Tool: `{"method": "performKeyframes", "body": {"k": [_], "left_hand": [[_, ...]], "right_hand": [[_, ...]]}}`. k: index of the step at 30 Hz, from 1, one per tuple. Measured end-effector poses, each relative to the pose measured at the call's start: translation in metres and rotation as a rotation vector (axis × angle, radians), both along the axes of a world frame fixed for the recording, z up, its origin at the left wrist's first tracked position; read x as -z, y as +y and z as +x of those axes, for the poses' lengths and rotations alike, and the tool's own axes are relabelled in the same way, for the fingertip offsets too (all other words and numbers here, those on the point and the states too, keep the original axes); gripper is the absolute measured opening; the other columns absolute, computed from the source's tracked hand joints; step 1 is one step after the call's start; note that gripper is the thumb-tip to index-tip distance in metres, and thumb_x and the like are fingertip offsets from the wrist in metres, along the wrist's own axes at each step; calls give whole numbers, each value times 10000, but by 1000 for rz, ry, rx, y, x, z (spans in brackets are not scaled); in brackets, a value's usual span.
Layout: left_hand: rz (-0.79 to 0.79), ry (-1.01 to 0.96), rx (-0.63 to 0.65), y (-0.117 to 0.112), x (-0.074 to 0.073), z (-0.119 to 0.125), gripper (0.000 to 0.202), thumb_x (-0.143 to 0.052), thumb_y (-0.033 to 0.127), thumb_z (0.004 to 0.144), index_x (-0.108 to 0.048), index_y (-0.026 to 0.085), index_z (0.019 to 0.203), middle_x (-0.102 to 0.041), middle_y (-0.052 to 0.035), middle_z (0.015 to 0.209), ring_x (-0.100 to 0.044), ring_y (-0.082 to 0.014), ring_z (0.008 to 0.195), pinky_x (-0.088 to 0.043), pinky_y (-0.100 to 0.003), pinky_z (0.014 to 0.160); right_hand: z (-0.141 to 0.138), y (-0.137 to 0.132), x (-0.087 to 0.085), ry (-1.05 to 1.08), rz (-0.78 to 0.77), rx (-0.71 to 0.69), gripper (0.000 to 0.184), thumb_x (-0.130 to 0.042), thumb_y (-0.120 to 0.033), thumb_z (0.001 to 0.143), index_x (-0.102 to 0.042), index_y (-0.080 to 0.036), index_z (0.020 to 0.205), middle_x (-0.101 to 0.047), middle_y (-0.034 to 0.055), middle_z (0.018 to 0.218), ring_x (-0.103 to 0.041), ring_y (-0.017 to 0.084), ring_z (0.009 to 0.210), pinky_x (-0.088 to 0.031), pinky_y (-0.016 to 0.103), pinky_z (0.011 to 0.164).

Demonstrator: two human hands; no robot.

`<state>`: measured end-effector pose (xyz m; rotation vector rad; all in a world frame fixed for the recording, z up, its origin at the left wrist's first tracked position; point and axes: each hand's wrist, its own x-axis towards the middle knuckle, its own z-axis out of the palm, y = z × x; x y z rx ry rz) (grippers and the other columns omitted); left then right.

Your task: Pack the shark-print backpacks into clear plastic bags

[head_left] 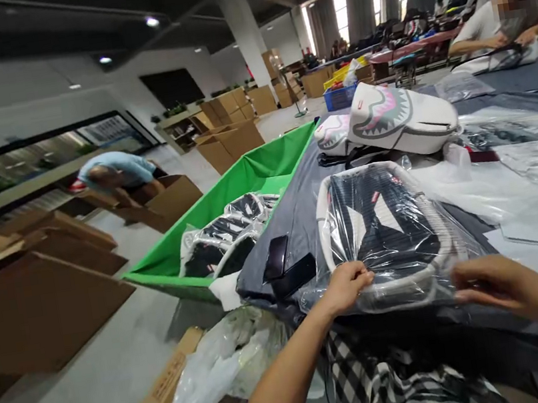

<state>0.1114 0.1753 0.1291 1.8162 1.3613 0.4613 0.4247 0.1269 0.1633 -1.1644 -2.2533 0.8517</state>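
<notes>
1. Backpack [384,225] inside a clear plastic bag [404,292], lying at the near edge of the table [298,205].
2. Left hand [346,286]: pinching the bag's near left part.
3. Right hand [488,281]: apart from the left, at the bag's near right corner; grip cannot be told.
4. Green bin [272,156]: beside the table, holding wrapped bundles [223,232].
</notes>
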Motion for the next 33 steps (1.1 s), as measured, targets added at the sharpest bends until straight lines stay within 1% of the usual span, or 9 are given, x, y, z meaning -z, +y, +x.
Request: {"method": "performKeyframes", "body": {"k": [2,4,7,10,14,19,23,28,33], "left_hand": [[-19,-13,-6,0,2,1,238,-581,284,867,-550,191,651,-480,59,616,-463,-122,651,-309,-237,616],[-22,-13,-4,0,3,1,232,-586,285,873,-575,187,663,-487,60,607,-465,-121,638,-311,-235,612],[-11,-4,4,1,4,2,243,-597,291,878,-588,187,658,-484,60,592,-469,-125,638,-314,-239,617],[12,11,19,1,5,1,249,-607,292,881,-599,186,656,-493,56,596,-476,-127,647,-321,-240,627],[36,8,29,2,9,-1,228,-612,282,885,-627,179,682,-517,53,615,-477,-122,635,-319,-237,616],[89,55,64,1,8,-1,248,-619,286,926,-640,179,704,-559,41,645,-522,-131,669,-354,-240,640],[409,203,195,-16,1,-12,164,-689,353,936,-681,193,896,-681,-2,829,-595,-180,887,-429,-314,890],[794,521,148,-33,5,-39,100,-692,318,949,-670,224,974,-712,-11,890,-592,-214,1001,-251,-534,1149],[722,508,83,-16,15,-49,103,-635,293,985,-685,240,912,-713,11,865,-610,-186,979,-241,-516,1159]], "right_hand": [[-29,30,-12,-185,108,-234,351,-511,-473,974,-517,-218,733,-536,-19,671,-447,124,602,-320,265,576],[-49,56,-16,-377,196,-283,242,-513,-353,951,-517,-223,746,-579,-14,713,-488,134,631,-272,274,586],[-58,86,-12,-600,159,-187,154,-617,-330,858,-527,-239,774,-624,-14,729,-550,163,659,-245,279,585],[-47,99,-9,-590,30,0,311,-703,-489,798,-500,-257,841,-598,-37,669,-543,172,616,-280,271,567],[-33,83,-12,-500,89,179,252,-628,-438,837,-458,-255,809,-581,-27,667,-537,171,608,-317,278,574],[-56,57,-10,-584,39,-12,297,-691,-434,800,-461,-248,774,-651,-11,769,-580,186,685,-293,286,599],[-68,60,-4,-676,-40,-8,402,-753,-455,715,-409,-250,747,-647,-13,739,-579,201,675,-254,286,587],[-58,66,4,-628,-34,-18,347,-692,-463,732,-418,-250,745,-650,-8,746,-572,209,677,-268,293,597],[-58,63,11,-518,-5,38,279,-665,-449,704,-473,-252,748,-655,1,759,-580,216,674,-317,306,598]]}}
